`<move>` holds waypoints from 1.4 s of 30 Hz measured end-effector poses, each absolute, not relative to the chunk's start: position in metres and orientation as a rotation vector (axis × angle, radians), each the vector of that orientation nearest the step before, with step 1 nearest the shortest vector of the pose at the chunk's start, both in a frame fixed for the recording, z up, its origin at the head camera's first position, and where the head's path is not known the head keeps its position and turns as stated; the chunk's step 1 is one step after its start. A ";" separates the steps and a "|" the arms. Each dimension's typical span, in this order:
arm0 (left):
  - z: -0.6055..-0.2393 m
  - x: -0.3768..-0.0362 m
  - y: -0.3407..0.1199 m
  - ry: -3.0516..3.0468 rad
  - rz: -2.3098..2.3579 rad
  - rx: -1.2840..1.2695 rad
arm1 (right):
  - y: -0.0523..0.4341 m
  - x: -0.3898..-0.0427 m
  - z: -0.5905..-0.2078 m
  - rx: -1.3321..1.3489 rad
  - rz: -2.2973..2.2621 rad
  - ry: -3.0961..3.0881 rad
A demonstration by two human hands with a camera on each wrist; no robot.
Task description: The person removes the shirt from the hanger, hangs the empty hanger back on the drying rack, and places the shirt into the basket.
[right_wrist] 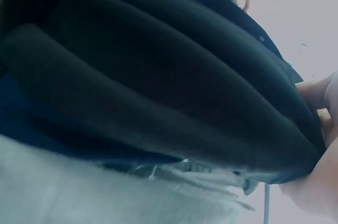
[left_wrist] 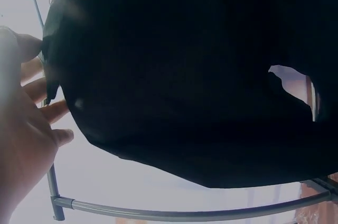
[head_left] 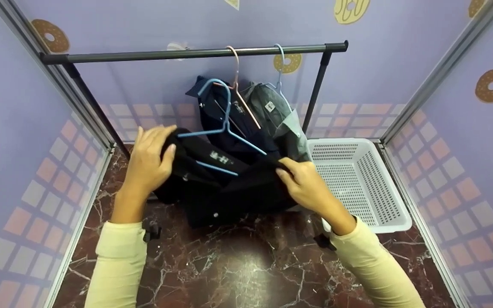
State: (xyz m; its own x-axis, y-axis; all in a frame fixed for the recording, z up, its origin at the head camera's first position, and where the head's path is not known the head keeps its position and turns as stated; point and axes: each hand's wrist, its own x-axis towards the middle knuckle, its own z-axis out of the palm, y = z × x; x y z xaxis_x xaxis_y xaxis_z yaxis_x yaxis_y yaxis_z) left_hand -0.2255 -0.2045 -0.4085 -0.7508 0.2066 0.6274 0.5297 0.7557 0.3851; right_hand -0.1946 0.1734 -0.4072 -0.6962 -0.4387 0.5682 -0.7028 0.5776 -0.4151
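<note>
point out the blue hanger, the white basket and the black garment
blue hanger (head_left: 226,128), head view, on its neck
white basket (head_left: 394,216), head view, on its near right rim
black garment (head_left: 238,192), head view, on its folded front

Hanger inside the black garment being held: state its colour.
Light blue; the hanger shows best in the head view, lying across the black garment.

Rail (head_left: 186,54) spans upper frame; hung shirts (head_left: 255,115) block centre. Basket (head_left: 396,214) occupies right. Marble floor (head_left: 238,265) at bottom is open.
</note>
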 end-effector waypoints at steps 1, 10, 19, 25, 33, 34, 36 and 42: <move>-0.411 -0.223 -0.204 -2.385 -0.745 -0.554 | 0.176 -0.194 -0.409 0.935 0.881 -2.404; -0.429 -0.205 -0.198 -2.337 -0.694 -0.607 | 0.200 -0.190 -0.424 1.025 0.856 -2.380; -0.434 -0.194 -0.180 -2.392 -0.699 -0.676 | 0.231 -0.186 -0.442 1.076 0.840 -2.338; -0.441 -0.187 -0.165 -2.458 -0.706 -0.735 | 0.254 -0.181 -0.446 1.106 0.817 -2.385; -0.441 -0.180 -0.139 -2.414 -0.720 -0.852 | 0.290 -0.168 -0.418 1.124 0.801 -2.483; -0.439 -0.180 -0.136 -2.403 -0.728 -0.864 | 0.293 -0.167 -0.414 1.127 0.795 -2.479; -0.436 -0.180 -0.131 -2.384 -0.737 -0.885 | 0.299 -0.167 -0.408 1.123 0.785 -2.470; -0.434 -0.182 -0.118 -2.381 -0.740 -0.899 | 0.311 -0.172 -0.408 1.064 0.745 -2.468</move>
State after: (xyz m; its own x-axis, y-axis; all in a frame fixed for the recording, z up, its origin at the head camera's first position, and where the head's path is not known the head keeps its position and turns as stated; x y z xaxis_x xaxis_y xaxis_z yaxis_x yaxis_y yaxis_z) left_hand -0.1821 -0.1181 -0.4339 -0.6655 0.4414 0.6018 0.7049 0.6369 0.3124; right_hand -0.1719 0.3110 -0.4083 -0.6566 -0.5620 0.5030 -0.7465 0.5796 -0.3268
